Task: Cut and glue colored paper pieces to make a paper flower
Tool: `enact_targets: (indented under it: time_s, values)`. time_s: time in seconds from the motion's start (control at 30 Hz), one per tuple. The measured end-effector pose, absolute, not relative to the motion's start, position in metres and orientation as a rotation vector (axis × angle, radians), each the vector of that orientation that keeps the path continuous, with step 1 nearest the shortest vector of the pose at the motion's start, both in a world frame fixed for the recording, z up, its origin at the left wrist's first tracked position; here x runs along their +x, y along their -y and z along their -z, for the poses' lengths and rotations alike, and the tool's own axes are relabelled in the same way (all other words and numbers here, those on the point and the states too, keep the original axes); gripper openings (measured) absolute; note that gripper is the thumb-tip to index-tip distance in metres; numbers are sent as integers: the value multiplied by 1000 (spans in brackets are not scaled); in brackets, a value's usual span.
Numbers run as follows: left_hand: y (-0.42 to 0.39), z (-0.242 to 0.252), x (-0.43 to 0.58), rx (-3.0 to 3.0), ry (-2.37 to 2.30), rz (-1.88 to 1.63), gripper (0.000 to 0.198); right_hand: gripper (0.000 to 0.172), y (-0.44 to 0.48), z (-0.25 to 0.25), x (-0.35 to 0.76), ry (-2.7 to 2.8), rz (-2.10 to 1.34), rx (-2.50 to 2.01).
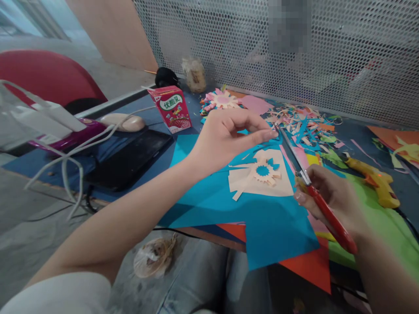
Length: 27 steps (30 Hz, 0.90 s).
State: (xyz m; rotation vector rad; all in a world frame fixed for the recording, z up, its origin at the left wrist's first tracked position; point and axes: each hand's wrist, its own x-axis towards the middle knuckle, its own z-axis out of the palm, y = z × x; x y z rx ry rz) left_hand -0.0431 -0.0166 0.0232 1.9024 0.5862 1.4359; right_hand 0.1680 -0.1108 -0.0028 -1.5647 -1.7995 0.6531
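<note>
My left hand [225, 139] is raised over the blue paper sheet [203, 196], thumb and forefinger pinched together. What they hold, if anything, is too small to make out. The tips of the red-handled scissors [322, 205] are right beside those fingertips. My right hand [334, 196] is closed around the scissors, with the blades pointing up and away to the left. Below the hands, a cream paper piece [281, 185] lies on the blue sheet. On it is a cream paper ring with a fringed edge [270, 176] and a toothed hole that shows blue.
A heap of paper scraps [314, 126] and a pink-and-cream paper flower [225, 100] lie at the back. A yellow glue gun [376, 179] rests on the right. On the left are a red drink carton [172, 109], a black phone [131, 159] and white cables [70, 174].
</note>
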Motion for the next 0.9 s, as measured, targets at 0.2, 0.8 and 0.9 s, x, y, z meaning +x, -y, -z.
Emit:
enact_targets:
  time_s: [0.2, 0.8, 0.9]
  values:
    - [17, -24, -44, 1903, -640, -1401, 22, 35, 111, 2, 167, 1750, -707, -1600]
    - [15, -25, -45, 1757, -706, -1455, 25, 33, 112, -1, 166, 1770, -757, -1591]
    - [15, -27, -43, 1650, -695, -1550, 31, 32, 112, -1, 165, 1733, -756, -1597]
